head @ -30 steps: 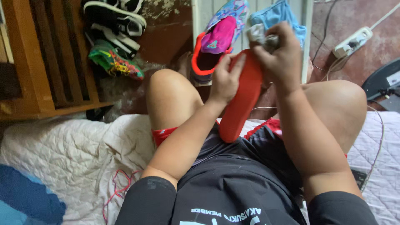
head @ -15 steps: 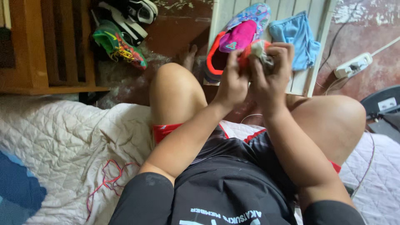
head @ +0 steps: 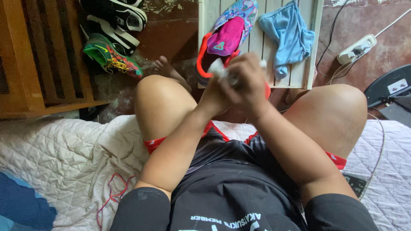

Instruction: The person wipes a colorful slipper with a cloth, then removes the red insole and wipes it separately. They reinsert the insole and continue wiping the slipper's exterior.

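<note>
My two hands meet in front of my knees. My right hand (head: 245, 79) lies on top, closed around a small white-grey cloth (head: 217, 68) that pokes out at its left edge. My left hand (head: 212, 97) is mostly hidden beneath it and grips an orange-red insole (head: 267, 90), of which only a thin edge shows at the right. Just beyond the hands, a colourful sports shoe (head: 229, 30) with an orange rim and pink lining lies on a white slatted board (head: 260, 42).
A light blue cloth (head: 289, 34) lies on the board. A green shoe (head: 112, 56) and black-and-white shoes (head: 115, 19) sit beside a wooden frame (head: 30, 60). A power strip (head: 356, 49) and a black device (head: 391, 85) are at the right. I sit on a pale quilt (head: 64, 149).
The insole was held upright and open to view a second ago. My hands have since closed together over it and dropped slightly toward my lap, with the right hand and cloth covering it.
</note>
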